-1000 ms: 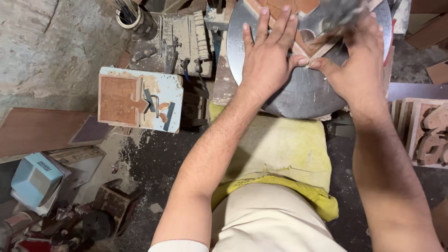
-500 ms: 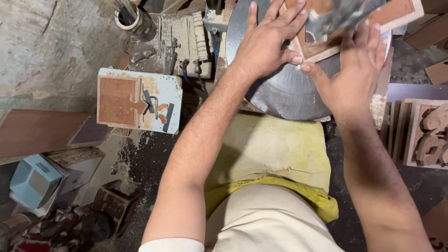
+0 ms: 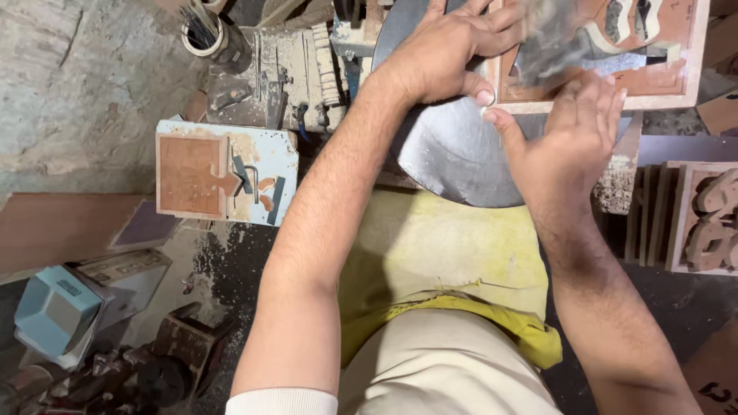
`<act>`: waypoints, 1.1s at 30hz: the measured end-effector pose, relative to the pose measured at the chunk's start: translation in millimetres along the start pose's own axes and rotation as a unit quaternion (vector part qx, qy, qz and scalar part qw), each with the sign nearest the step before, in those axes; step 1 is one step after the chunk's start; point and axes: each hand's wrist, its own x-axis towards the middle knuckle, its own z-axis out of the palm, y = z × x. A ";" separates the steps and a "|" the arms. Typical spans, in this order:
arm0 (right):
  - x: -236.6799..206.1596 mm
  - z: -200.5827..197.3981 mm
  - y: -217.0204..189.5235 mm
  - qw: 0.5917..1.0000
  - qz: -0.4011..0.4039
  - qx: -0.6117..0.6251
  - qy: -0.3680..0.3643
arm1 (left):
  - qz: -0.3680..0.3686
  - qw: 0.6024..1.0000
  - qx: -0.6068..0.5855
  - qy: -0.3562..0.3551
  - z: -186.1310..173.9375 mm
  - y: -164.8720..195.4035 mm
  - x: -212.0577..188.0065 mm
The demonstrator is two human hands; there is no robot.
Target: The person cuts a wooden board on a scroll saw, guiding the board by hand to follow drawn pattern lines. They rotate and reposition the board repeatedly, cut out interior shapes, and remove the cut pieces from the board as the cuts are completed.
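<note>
Pressing flat, the left hand [image 3: 446,54] pins a square panel [image 3: 661,88] with cut-out shapes on the round metal disc [image 3: 453,154]. The right hand [image 3: 573,138], fingers spread, rests on the panel's near edge. More carved panels [image 3: 711,219] wait stacked at right.

Left hand [image 3: 450,46]: lies flat, fingers spread, on the left edge of the wooden panel [image 3: 661,77].
Right hand [image 3: 573,134]: open, fingers up against the panel's lower edge; thumb tip just beside the left thumb.
Panel: reddish, pale-rimmed, with cut-out shapes; partly blurred; rests on a round metal disc [image 3: 453,154].
Lap: yellow cloth [image 3: 446,253].
Left side: pale blue board with a reddish inlay [image 3: 223,173]; blue box [image 3: 54,311].
Right side: carved wooden pieces [image 3: 703,219].
</note>
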 end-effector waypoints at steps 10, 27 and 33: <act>2.7 0.0 -4.6 0.999 0.000 -0.032 0.008 | 0.003 1.000 -0.010 0.002 -1.4 -3.4 4.5; 9.7 -1.3 -6.7 1.000 0.019 -0.016 0.011 | 0.024 0.997 -0.027 0.062 -1.2 -1.3 3.2; 9.0 -2.1 -5.6 1.000 0.020 -0.016 0.011 | -0.029 0.993 -0.015 0.112 15.2 4.9 -18.3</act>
